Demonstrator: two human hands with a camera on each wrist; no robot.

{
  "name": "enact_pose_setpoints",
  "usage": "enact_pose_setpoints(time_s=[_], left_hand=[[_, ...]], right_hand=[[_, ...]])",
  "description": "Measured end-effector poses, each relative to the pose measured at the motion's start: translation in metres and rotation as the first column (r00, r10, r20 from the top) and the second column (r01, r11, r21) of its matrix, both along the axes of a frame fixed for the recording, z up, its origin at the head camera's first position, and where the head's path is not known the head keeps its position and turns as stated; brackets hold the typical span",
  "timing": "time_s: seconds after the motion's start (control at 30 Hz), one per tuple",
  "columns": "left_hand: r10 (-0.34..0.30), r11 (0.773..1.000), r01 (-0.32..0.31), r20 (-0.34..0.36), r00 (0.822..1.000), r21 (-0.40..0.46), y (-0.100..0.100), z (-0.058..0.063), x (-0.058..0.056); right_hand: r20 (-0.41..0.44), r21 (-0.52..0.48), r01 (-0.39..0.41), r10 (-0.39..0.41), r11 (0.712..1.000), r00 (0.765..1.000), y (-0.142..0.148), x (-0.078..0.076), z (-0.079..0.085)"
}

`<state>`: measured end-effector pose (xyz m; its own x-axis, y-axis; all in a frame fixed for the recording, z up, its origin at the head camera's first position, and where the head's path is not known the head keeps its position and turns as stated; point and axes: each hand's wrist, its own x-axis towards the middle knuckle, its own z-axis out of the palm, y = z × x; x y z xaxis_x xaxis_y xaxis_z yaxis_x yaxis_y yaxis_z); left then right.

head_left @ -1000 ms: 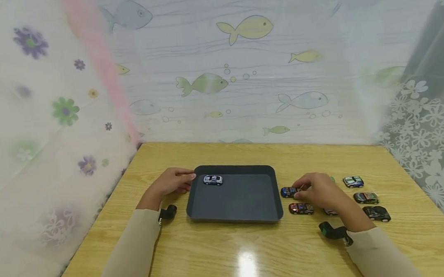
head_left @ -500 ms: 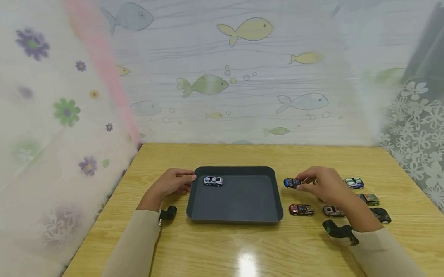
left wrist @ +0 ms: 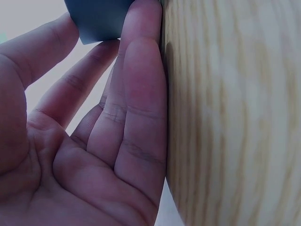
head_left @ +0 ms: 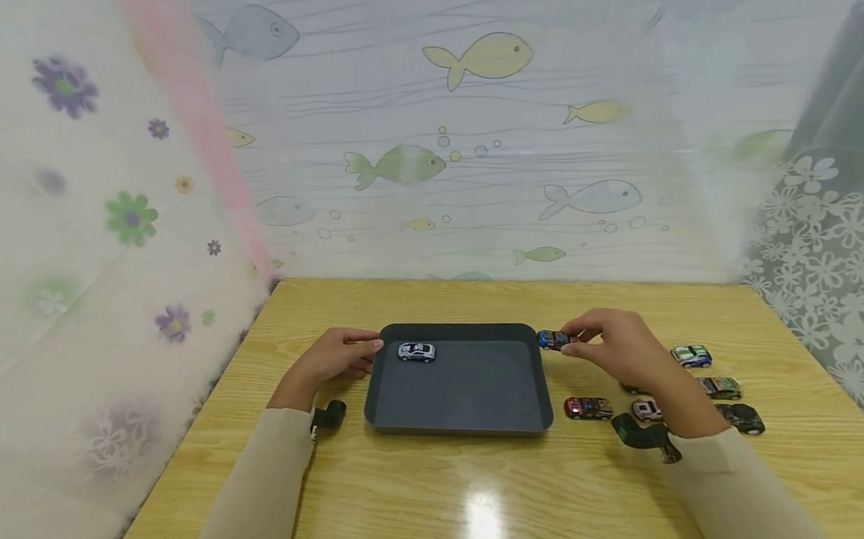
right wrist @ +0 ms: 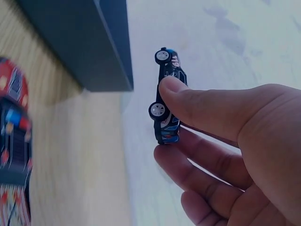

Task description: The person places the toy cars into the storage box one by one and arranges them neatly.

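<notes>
Here we are indoors, at a wooden table (head_left: 384,489) closed in by printed hangings on 3 sides! Straight ahead we've got the pale fish-print hanging (head_left: 395,78); to the left, the flower-print hanging (head_left: 85,276) beside a pink band (head_left: 197,119); over on the right, the grey hanging (head_left: 830,276) with white blossoms. It all looks homely to us, yet we can't tell a home from a curtained-off studio.

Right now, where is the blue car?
In the head view, the blue car is pinched in the right hand, just beside the far right corner of the tray.
</notes>
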<state>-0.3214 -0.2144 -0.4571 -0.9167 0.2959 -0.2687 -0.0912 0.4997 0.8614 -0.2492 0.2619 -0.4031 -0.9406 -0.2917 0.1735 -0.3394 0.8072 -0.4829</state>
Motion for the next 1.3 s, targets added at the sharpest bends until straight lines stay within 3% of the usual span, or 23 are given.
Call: enact_pose_setpoints(time_s=[0.63, 1.3], left_hand=[[-0.009, 1.000, 0.009, -0.008, 1.000, -0.001, 0.001, 0.003, 0.003], [-0.002, 1.000, 0.002, -0.003, 1.000, 0.000, 0.000, -0.001, 0.000]], right_hand=[[0.017, -0.029, -0.055, 0.055, 0.998, 0.998, -0.034, -0.008, 0.010], [0.081, -0.067, -0.134, 0.139, 0.989, 0.987, -0.076, -0.020, 0.007]])
